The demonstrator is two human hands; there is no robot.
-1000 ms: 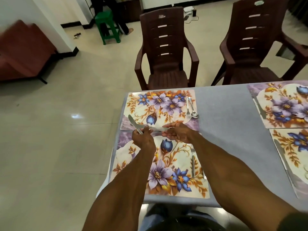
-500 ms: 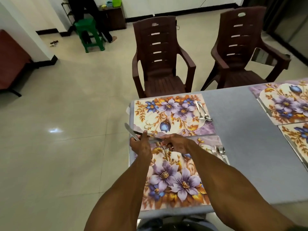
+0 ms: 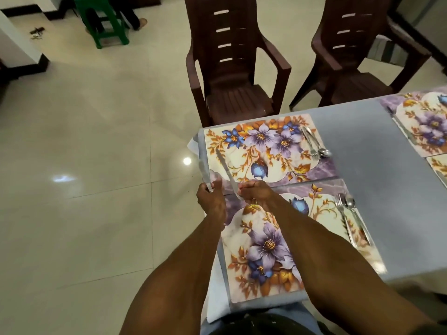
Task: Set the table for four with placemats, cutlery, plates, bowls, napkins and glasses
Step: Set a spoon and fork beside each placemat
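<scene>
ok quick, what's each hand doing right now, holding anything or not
Left hand: grips the handle of a knife, blade pointing away.
Right hand: grips a second knife lying on the far placemat.

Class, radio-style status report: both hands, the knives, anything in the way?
Left hand grips one knife; right hand grips second knife. Both blades point away over far placemat, left edge. Fork and spoon on its right; path unobstructed.

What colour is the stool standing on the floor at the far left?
The stool is bright green, seen in the head view.
</scene>
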